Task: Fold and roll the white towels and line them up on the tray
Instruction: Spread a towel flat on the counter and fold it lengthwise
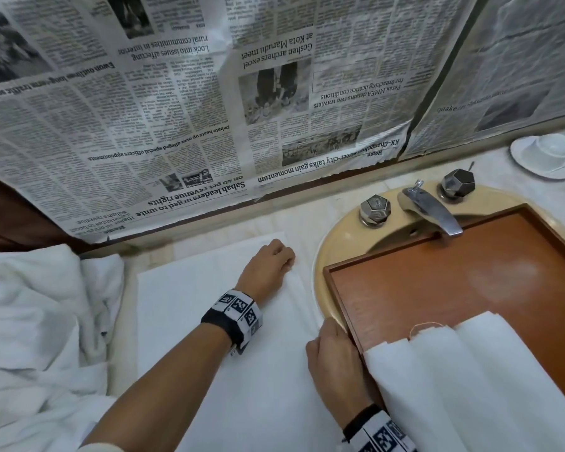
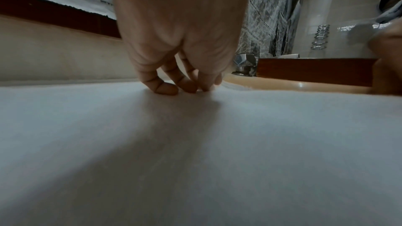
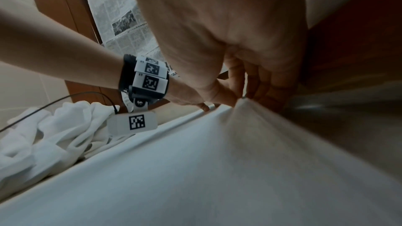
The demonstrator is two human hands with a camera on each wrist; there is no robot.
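Newspaper [image 1: 183,102] covers the wall behind a pale counter [image 1: 274,220], where a flat white towel [image 1: 209,337] lies spread at the middle of the head view. Left hand [image 1: 268,272], at the towel's 1 o'clock corner, has its fingers [image 2: 165,88] curled down, tips pinching the towel's far edge. Right hand [image 1: 335,360], at the towel's 3 o'clock edge, pinches a raised fold of it between thumb and fingers [image 3: 230,99]. Touching that hand at 3 o'clock stands the wooden tray [image 1: 437,275] over the sink [image 1: 327,252], with folded white towels [image 1: 463,380] at its near end. Crumpled towels [image 1: 36,321] lie at 9 o'clock.
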